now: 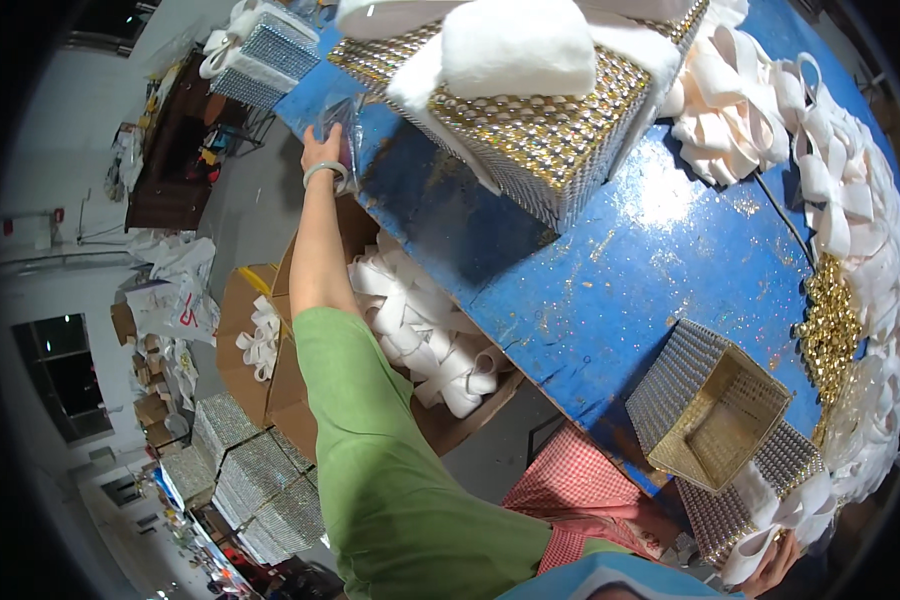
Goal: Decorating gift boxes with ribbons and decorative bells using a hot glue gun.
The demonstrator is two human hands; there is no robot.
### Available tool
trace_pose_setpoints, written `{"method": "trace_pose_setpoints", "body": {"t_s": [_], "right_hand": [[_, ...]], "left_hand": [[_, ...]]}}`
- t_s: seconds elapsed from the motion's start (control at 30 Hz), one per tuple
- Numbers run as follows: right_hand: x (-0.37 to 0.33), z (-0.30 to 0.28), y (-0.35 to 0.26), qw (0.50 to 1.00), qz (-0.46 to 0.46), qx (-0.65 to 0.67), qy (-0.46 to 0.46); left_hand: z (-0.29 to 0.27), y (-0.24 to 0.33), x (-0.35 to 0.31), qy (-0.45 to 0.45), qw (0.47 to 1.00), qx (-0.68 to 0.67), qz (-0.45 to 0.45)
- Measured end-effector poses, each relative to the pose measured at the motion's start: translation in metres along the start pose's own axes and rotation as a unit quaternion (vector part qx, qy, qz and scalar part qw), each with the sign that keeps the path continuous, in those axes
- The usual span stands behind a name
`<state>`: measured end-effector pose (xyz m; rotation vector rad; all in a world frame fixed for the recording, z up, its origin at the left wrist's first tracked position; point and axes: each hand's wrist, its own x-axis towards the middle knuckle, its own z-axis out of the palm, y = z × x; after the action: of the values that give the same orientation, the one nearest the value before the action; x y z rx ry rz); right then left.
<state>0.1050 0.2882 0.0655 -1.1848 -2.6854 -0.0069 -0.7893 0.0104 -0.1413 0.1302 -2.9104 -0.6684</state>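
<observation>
My left arm, in a green sleeve, stretches to the table's far left edge. There my left hand [322,150], with a pale bangle at the wrist, has its fingers apart against a crumpled clear plastic bag [348,122]. At the lower right, my right hand [776,566] closes on a studded box with a white bow [715,520], partly cut off by my body. Beside that box, an open-topped box [676,400], silver-studded outside and gold inside, lies tilted with its mouth toward me. A large gold-and-silver studded box with a white plush bow [570,130] stands at the top.
White bows fill a cardboard carton [470,425] below the blue table's edge [530,300]. Cream ribbon loops [730,105] and gold beads [830,315] line the table's right side. A silver studded box [270,60] sits at the far left corner; more glittering boxes [260,480] are stacked on the floor.
</observation>
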Motion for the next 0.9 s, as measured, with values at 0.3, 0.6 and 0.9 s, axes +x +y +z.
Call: {"method": "trace_pose_setpoints", "body": {"t_s": [0.3,0.6,0.9], "right_hand": [[-0.016,-0.012,0.044,0.971,-0.14,-0.087,-0.173],[-0.012,-0.012,0.037,0.984,-0.084,-0.04,-0.154],[-0.004,-0.002,0.009,0.989,-0.118,-0.093,-0.012]], "left_hand": [[-0.024,-0.048,0.0,-0.116,0.954,-0.275,-0.037],[-0.006,-0.041,0.012,-0.107,0.986,-0.123,-0.029],[0.0,-0.045,0.021,-0.002,0.992,-0.095,-0.088]]}}
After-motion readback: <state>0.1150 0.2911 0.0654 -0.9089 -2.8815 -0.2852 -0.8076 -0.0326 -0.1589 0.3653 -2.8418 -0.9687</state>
